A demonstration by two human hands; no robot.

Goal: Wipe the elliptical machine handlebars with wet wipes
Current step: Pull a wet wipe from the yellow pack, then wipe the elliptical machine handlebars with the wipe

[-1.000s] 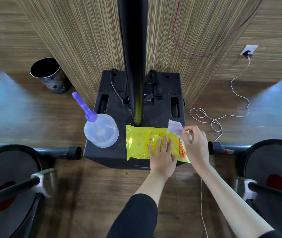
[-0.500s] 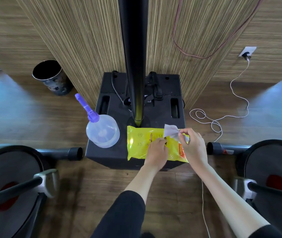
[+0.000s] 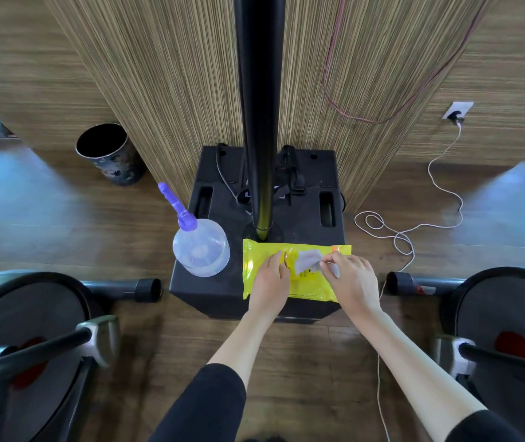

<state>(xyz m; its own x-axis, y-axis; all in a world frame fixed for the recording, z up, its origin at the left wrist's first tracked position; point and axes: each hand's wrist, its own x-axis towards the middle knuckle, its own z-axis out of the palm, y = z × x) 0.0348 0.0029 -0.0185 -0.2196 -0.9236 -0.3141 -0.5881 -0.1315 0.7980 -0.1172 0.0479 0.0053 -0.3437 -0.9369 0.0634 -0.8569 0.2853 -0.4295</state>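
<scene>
Curled the left hand (image 3: pixel 270 282) since a second ago, from flat on the yellow pack (image 3: pixel 313 290) to fingertips bent at its opening. Drew the wet wipe (image 3: pixel 307 261) lower and sideways too, closer to the pack top.

Head view: pinches one end of the wipe in the right hand (image 3: pixel 355 282), thumb and fingers clamped on it. Nips at the pack's opening flap with the left fingertips, as far as can be made out. Has the pack lying on the black box (image 3: pixel 305 173), just beside the spray bottle (image 3: pixel 200 250) and in front of the black pole (image 3: pixel 259 106). Leaves the left handlebar (image 3: pixel 31 355) and right handlebar (image 3: pixel 510 358) untouched, well apart from both hands, down at the lower corners.

Judged to be at the fetching step: freeing a single wipe, no wiping begun. Calls next for pinning the pack down, tugging the sheet clear without dragging out a second one, then carrying it over to a handlebar
</scene>
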